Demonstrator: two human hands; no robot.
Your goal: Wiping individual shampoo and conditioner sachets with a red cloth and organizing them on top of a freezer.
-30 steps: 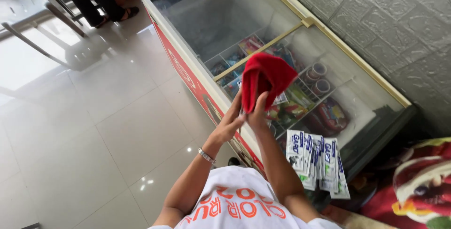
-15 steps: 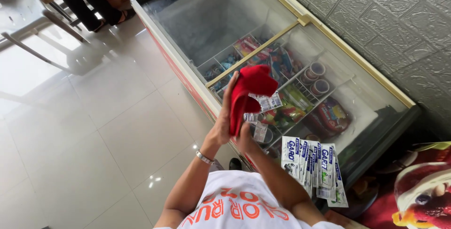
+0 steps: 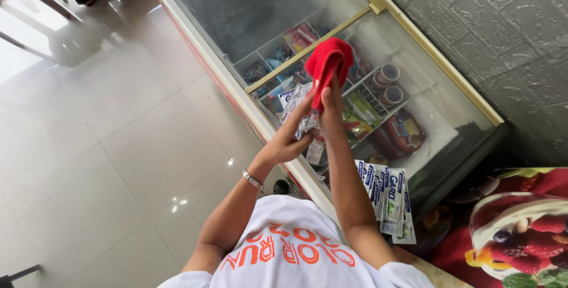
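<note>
Both hands and red cloth (image 3: 329,63) shifted further over freezer lid toward centre rail since earlier frame. Right hand (image 3: 330,103) pinching lower end of cloth, holding it bunched against glass freezer lid (image 3: 414,116) (grip suits rubbing glass). Left hand (image 3: 291,137) curled around strip of small sachets (image 3: 303,113), lifting them off glass. More sachets (image 3: 387,199) hang off freezer's near corner.

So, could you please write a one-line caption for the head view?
Right hand presses a red cloth on a chest freezer's glass lid; left hand holds small packets.
</note>
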